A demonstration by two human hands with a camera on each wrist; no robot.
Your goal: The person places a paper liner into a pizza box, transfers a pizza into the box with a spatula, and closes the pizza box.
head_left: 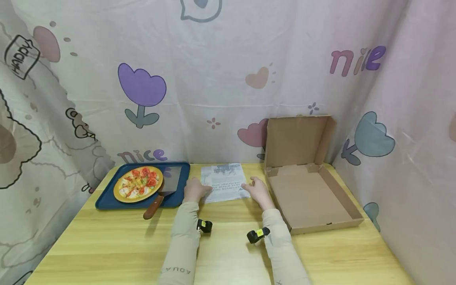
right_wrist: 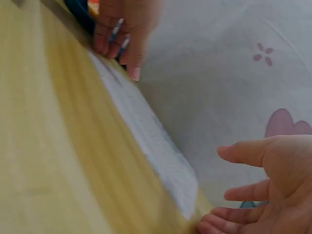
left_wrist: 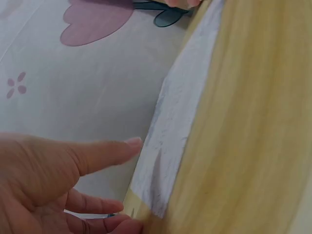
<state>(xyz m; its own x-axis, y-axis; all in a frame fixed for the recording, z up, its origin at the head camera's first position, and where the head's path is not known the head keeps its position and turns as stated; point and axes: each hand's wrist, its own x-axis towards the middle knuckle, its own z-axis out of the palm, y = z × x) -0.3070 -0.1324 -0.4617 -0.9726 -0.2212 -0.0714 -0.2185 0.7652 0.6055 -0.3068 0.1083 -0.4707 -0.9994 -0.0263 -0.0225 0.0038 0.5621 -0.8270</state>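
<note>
A printed sheet of paper (head_left: 226, 180) lies flat at the back of the table, between both hands. At its left edge is my left hand (head_left: 195, 190), thumb held apart from the fingers. My right hand (head_left: 259, 193) is at the paper's right edge, also with thumb and fingers spread. In the left wrist view, the left thumb (left_wrist: 109, 155) is over the near end of the paper (left_wrist: 170, 112), pinching nothing. The right wrist view has the right fingers (right_wrist: 243, 217) low beside the paper's corner; whether they touch it is hard to tell.
To the left, a blue tray (head_left: 107, 200) holds a pizza (head_left: 140, 183) on a yellow plate (head_left: 122, 198) and a pizza server (head_left: 154, 207), its wooden handle over the tray's front edge. On the right stands an open cardboard pizza box (head_left: 313, 194), lid upright against the curtain (head_left: 213, 79).
</note>
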